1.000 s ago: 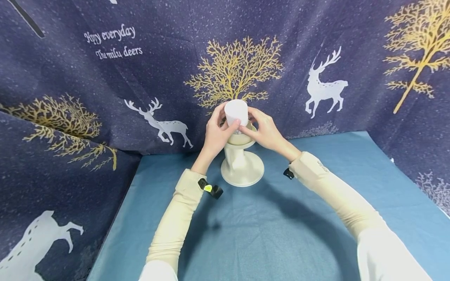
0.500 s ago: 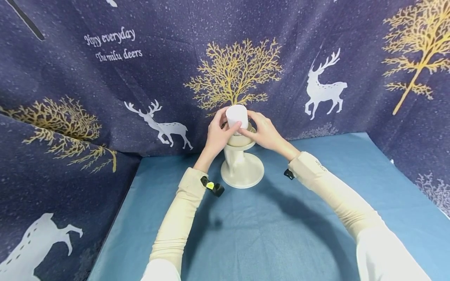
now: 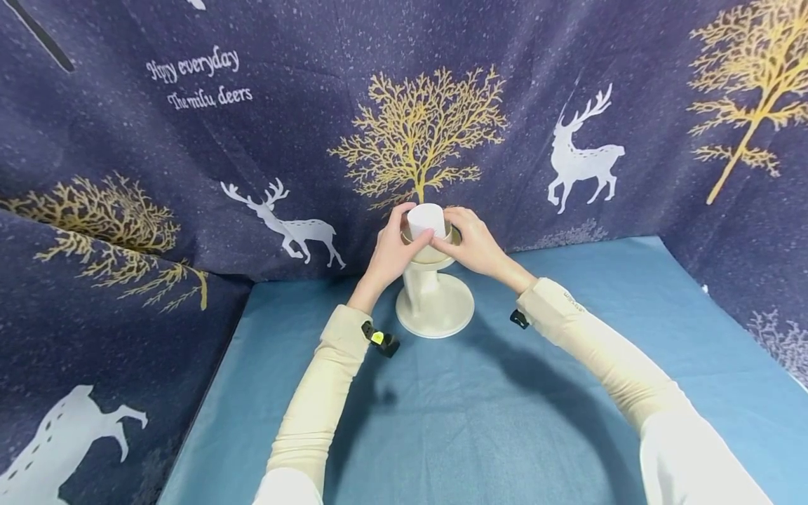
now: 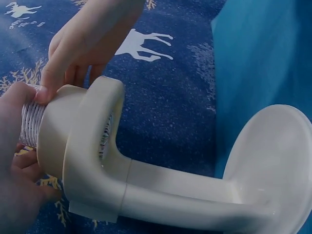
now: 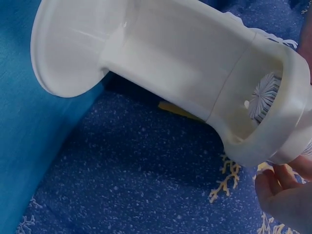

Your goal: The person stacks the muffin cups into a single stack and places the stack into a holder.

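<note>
Between my hands stands a white cylindrical stack (image 3: 426, 216) with ridged sides; it looks like nested paper cups. My left hand (image 3: 393, 251) grips it from the left, thumb in front. From the right, my right hand (image 3: 473, 243) pinches it with thumb and fingers. The stack sits partly down inside the ring-shaped top of a cream plastic stand (image 3: 435, 308). In the left wrist view, thin ridges of the stack (image 4: 32, 124) show above the stand's collar (image 4: 58, 126). Through the stand's side opening, the right wrist view shows a striped, pleated-looking end (image 5: 264, 100).
The stand's round base rests on a blue cloth-covered table (image 3: 467, 421). Right behind it hangs a dark blue curtain (image 3: 480, 42) printed with deer and golden trees. Another patterned cloth side (image 3: 63, 337) borders the table at left.
Both hands have moved down with the white stack, which now sits lower in the stand's top and shows less of its height. The stand has stayed in place.
</note>
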### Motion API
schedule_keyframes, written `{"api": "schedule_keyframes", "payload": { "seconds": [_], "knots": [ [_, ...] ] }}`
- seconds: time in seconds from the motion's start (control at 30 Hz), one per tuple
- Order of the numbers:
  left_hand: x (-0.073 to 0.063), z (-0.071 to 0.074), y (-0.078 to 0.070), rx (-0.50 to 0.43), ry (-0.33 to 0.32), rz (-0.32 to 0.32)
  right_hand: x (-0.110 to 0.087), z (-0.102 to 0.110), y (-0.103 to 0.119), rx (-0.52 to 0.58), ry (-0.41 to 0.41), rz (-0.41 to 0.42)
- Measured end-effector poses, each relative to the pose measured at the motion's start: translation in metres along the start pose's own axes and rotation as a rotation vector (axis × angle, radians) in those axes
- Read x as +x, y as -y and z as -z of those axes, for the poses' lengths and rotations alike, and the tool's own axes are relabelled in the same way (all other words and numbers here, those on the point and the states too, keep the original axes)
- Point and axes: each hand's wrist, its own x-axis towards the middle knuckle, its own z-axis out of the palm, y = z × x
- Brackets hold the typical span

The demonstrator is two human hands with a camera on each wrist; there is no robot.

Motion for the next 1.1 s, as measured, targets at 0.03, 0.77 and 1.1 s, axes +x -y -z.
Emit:
{"api": "schedule_keyframes", "payload": {
  "seconds": [0.03,0.77,1.1],
  "knots": [
    [0.000,0.000,0.001,0.008,0.005,-0.005,0.000,0.000,0.000,0.002,0.002,-0.005],
    [-0.003,-0.008,0.013,0.111,0.034,-0.011,-0.008,-0.004,-0.007,-0.004,0.004,-0.035],
    [-0.010,-0.006,0.020,0.101,-0.018,-0.042,-0.015,-0.007,-0.004,-0.007,-0.080,0.037]
  ]
}}
